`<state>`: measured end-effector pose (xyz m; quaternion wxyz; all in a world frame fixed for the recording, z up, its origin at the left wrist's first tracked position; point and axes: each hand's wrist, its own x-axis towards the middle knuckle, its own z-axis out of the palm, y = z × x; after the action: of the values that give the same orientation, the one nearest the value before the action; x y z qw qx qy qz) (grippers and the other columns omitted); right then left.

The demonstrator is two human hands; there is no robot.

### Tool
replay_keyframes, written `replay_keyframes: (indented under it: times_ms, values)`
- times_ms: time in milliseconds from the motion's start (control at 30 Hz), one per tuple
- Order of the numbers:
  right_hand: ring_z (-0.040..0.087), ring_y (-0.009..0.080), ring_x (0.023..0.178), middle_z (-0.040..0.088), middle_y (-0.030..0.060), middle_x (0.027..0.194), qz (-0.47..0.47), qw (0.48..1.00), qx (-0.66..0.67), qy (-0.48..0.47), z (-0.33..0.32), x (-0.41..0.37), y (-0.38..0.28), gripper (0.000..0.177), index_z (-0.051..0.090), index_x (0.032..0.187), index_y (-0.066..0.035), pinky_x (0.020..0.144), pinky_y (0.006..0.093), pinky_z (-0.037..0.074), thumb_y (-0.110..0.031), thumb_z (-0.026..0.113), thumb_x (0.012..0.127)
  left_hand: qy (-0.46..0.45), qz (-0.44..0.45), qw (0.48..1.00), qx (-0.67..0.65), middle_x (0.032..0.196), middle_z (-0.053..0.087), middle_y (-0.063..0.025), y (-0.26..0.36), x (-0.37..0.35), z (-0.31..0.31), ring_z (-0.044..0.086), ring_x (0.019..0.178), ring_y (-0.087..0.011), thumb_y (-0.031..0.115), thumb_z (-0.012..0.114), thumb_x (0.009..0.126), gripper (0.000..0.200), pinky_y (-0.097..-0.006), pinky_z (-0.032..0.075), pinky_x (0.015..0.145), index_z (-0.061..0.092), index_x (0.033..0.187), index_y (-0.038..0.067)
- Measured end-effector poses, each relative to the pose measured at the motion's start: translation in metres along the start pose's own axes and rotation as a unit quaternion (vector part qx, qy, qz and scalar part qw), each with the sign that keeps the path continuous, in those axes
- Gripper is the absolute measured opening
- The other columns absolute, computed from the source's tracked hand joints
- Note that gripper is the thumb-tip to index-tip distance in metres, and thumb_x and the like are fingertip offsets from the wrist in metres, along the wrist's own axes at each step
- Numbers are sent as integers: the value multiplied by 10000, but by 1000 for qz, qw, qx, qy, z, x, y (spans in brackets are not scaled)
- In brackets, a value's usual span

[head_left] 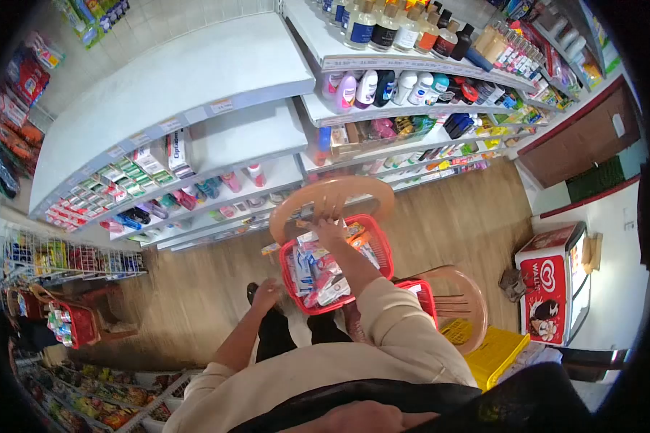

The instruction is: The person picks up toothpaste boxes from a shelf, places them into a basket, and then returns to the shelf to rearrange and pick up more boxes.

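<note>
A brown chair (332,185) seems to bear the red basket (285,273) of packs (332,285). The right hand (329,232) rests over them, the left hand (269,292) hangs alongside; I cannot tell whether either's fingers grip. Parting packs gently should prevent snagging.

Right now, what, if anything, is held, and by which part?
Left hand: nothing visibly held. Right hand: over packages in the central red basket; whether it grips one cannot be told.

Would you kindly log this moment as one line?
right hand: at packages in red basket; left hand: beside basket; chair back: beyond basket
</note>
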<state>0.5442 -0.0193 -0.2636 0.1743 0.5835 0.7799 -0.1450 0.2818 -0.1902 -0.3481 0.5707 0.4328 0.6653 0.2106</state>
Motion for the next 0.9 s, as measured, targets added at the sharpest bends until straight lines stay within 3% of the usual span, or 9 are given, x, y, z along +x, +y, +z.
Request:
replay_keyframes:
  times_ms: [67, 133, 233, 367, 433, 567, 667, 867, 900]
  values:
    - [391, 259, 1270, 446, 41, 1304, 4, 999, 32, 6, 5, -11, 20, 638, 458, 1300, -254, 1013, 630, 288, -301, 739, 729, 5, 156, 986, 66, 1109, 608, -179, 11, 29, 48, 575, 1043, -313, 244, 698, 776, 516, -395, 435, 918, 525, 1210, 25]
    - [358, 270, 1289, 430, 44, 1318, 24, 994, 107, 28, 13, -28, 35, 668, 468, 1288, -261, 1007, 631, 297, -287, 762, 689, 78, 165, 983, 14, 1233, 532, -205, 17, 53, 92, 484, 1168, -362, 237, 698, 758, 588, -431, 373, 995, 476, 1264, 36]
    - [352, 285, 1288, 424, 48, 1323, 6, 985, 133, 106, 68, -23, 62, 653, 479, 1274, -252, 1004, 633, 302, -241, 751, 680, 94, 202, 970, 95, 1324, 447, -231, 132, 10, 92, 400, 1252, -381, 263, 721, 712, 661, -446, 310, 1055, 464, 1278, 42]
    - [349, 293, 1285, 441, 60, 1293, 29, 978, 170, 114, 49, -47, 62, 551, 531, 1197, -218, 993, 628, 315, -131, 705, 682, 134, 185, 951, 208, 1330, 431, -253, 86, 62, 111, 398, 1257, -392, 304, 747, 658, 761, -465, 321, 1055, 433, 1305, 55]
    - [357, 291, 1276, 457, 60, 1265, 14, 976, 170, 134, 52, -49, 65, 512, 547, 1175, -212, 976, 629, 327, -108, 682, 692, 119, 5, 961, 248, 1335, 425, -254, 81, 70, 112, 406, 1255, -384, 326, 761, 643, 851, -457, 352, 1041, 374, 1350, 53]
    - [403, 285, 1229, 486, 64, 1207, 10, 975, 133, 180, 56, -54, 70, 497, 550, 1170, -217, 949, 592, 339, -87, 655, 702, 53, 28, 957, 284, 1360, 398, -258, 76, 67, 98, 422, 1252, -373, 395, 758, 629, 952, -436, 389, 1016, 309, 1388, 36]
    - [442, 274, 1184, 510, 55, 1151, -7, 955, 159, 251, 72, -60, 77, 425, 563, 1111, -212, 922, 577, 346, -93, 637, 710, 14, -73, 958, 278, 1370, 397, -255, 89, 65, 90, 438, 1253, -339, 452, 739, 634, 992, -412, 397, 1012, 284, 1408, 29]
    - [504, 338, 1081, 557, 130, 1027, -56, 891, 277, 355, 58, -73, 89, 345, 572, 992, -85, 922, 466, 383, 28, 584, 667, 91, -126, 940, 304, 1137, 615, -198, 76, 66, 99, 624, 1010, -314, 441, 710, 685, 685, -388, 513, 838, 543, 1198, 19]
    - [512, 326, 1068, 557, 133, 1016, -50, 870, 317, 374, 61, -70, 91, 369, 551, 1019, -63, 928, 431, 388, 61, 550, 672, 15, -126, 952, 278, 1042, 642, -192, 63, 79, 94, 649, 921, -305, 412, 712, 692, 615, -381, 530, 775, 569, 1128, 2]
